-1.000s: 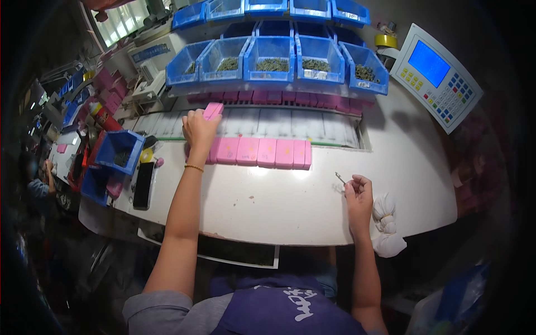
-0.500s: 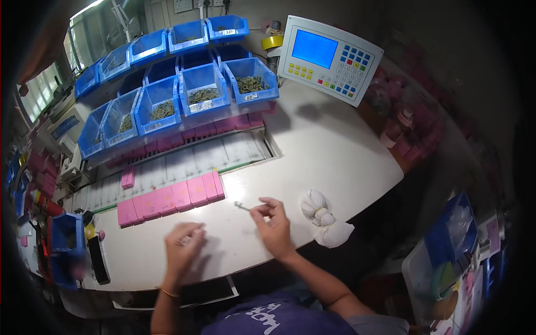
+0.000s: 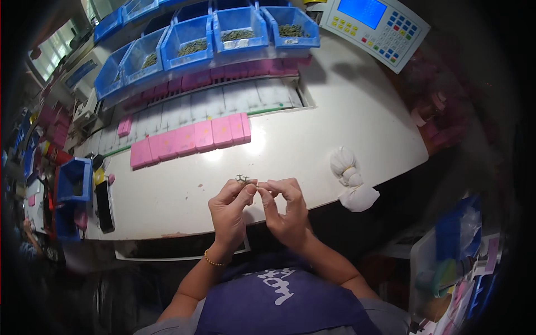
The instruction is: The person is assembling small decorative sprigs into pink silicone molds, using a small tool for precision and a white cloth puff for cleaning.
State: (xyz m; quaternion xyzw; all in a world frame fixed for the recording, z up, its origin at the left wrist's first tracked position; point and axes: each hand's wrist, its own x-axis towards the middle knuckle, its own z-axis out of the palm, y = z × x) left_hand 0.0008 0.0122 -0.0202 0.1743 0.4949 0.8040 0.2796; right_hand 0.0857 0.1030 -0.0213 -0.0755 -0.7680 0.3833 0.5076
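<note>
A small grey-green branched piece (image 3: 242,178), like a thin metal twig, pokes up above the fingertips over the near part of the white table (image 3: 324,139). My left hand (image 3: 230,209) is closed in a pinch on it with thumb and forefinger. Close beside, my right hand (image 3: 288,211) pinches with thumb and forefinger at the piece's lower end, mostly hidden by the fingers. Both hands nearly touch at the fingertips. Beyond them a row of pink blocks (image 3: 191,138) lies side by side on the table.
Blue bins (image 3: 192,44) of small grey-green pieces stand on a rack at the back. A keypad panel with a screen (image 3: 377,30) sits back right. Right of my hands lies a tied white cloth bundle (image 3: 350,176). A dark phone-like slab (image 3: 105,205) rests near the left edge.
My left hand has come right and met my right hand, and now pinches the branched piece that my right hand alone held. The view has shifted, so the table sits higher in the picture.
</note>
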